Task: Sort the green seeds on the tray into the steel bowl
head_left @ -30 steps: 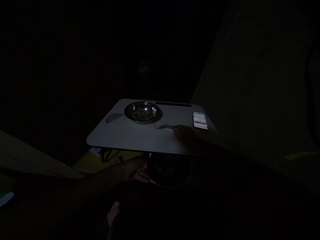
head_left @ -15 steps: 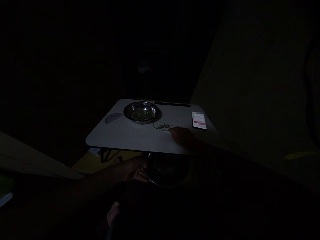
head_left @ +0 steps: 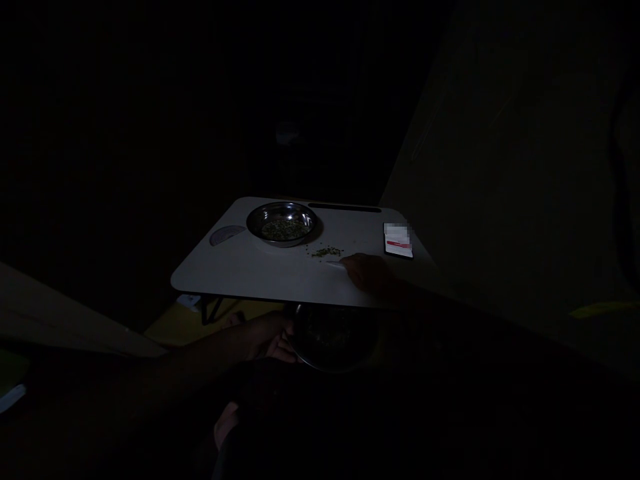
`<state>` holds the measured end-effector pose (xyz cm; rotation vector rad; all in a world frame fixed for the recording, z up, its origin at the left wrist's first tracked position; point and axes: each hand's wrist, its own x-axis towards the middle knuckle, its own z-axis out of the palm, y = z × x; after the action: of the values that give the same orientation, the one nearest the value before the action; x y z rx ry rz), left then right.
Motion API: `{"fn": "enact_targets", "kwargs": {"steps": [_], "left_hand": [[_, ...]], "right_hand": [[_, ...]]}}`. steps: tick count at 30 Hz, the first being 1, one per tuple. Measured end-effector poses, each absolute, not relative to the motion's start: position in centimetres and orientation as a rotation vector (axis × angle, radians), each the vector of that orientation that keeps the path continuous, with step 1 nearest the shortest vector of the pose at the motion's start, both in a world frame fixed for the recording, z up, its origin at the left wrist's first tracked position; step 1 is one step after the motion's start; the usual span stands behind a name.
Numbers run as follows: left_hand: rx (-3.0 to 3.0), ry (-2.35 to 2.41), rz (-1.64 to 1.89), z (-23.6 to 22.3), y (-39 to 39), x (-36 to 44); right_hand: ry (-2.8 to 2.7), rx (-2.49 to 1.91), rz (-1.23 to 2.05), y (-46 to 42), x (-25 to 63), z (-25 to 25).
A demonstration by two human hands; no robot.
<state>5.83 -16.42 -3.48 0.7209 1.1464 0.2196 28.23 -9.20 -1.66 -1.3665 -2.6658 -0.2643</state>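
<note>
Below the front edge of the white table [head_left: 240,273], my left hand [head_left: 280,340] grips the rim of a dark metal bowl [head_left: 333,363]. What lies inside that bowl is too dark to make out. Over the tabletop, my right hand [head_left: 367,272] is closed on a thin, pale, flat piece [head_left: 335,264], whose kind I cannot tell. Its tip lies just in front of a small scatter of greenish bits [head_left: 327,251], like seeds or grains. Behind these, a shiny steel bowl [head_left: 280,241] holds more of the same bits.
A phone with a lit screen [head_left: 399,245] lies at the table's right side. At the left is a clear half-round protractor [head_left: 226,235]. A dark slot [head_left: 345,208] runs along the back edge. The room around is very dark, with a wall at right.
My right hand has shifted slightly to the right with the pale flat piece, away from the scattered bits. My left hand and the bowls look unchanged.
</note>
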Motion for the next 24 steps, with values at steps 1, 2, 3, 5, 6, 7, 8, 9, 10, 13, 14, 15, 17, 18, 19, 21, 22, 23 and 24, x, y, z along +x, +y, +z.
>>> {"fn": "enact_targets", "kwargs": {"steps": [1,2,3,5,6,7,8,9,10,13,14,15,17,18,19,21,22,23,24], "left_hand": [[0.717,1.148,0.221,-3.54,-16.39,5.81],[0.715,1.145,0.222,-3.59,-16.37,5.79],[0.715,1.142,0.223,-3.61,-16.36,5.77],[0.718,1.137,0.223,-3.58,-16.35,5.77],[0.720,1.136,0.221,-3.53,-16.36,5.79],[0.720,1.134,0.214,-3.48,-16.37,5.81],[0.719,1.133,0.206,-3.43,-16.38,5.83],[0.718,1.134,0.202,-3.39,-16.40,5.85],[0.718,1.132,0.199,-3.38,-16.42,5.86],[0.718,1.115,0.202,-3.46,-16.46,5.80],[0.719,1.108,0.205,-3.52,-16.46,5.77],[0.720,1.102,0.209,-3.57,-16.46,5.74],[0.726,1.099,0.203,-3.63,-16.45,5.70],[0.727,1.099,0.198,-3.63,-16.44,5.70],[0.724,1.100,0.195,-3.62,-16.44,5.71],[0.714,1.109,0.199,-3.56,-16.44,5.73],[0.709,1.115,0.204,-3.55,-16.44,5.75],[0.703,1.119,0.210,-3.54,-16.44,5.75],[0.700,1.119,0.215,-3.56,-16.44,5.75]], "right_hand": [[-2.680,-1.359,-0.257,-9.22,28.13,-1.67],[-2.688,-1.358,-0.254,-9.20,28.04,-1.70],[-2.691,-1.361,-0.255,-9.13,27.94,-1.76],[-2.693,-1.372,-0.262,-8.92,27.78,-1.91],[-2.690,-1.381,-0.270,-8.80,27.70,-1.99],[-2.685,-1.386,-0.281,-8.69,27.63,-2.05],[-2.680,-1.388,-0.292,-8.59,27.56,-2.10],[-2.674,-1.388,-0.302,-8.52,27.49,-2.12],[-2.666,-1.389,-0.310,-8.48,27.42,-2.12],[-2.662,-1.375,-0.321,-8.51,27.22,-2.01],[-2.668,-1.368,-0.322,-8.55,27.18,-1.96],[-2.674,-1.364,-0.321,-8.60,27.15,-1.92],[-2.682,-1.368,-0.314,-8.71,27.15,-1.87],[-2.684,-1.375,-0.310,-8.77,27.18,-1.85],[-2.686,-1.380,-0.305,-8.82,27.21,-1.85],[-2.692,-1.382,-0.287,-8.94,27.28,-1.83],[-2.697,-1.381,-0.277,-9.01,27.30,-1.80],[-2.700,-1.381,-0.268,-9.09,27.31,-1.77],[-2.705,-1.379,-0.260,-9.18,27.30,-1.73]]}}
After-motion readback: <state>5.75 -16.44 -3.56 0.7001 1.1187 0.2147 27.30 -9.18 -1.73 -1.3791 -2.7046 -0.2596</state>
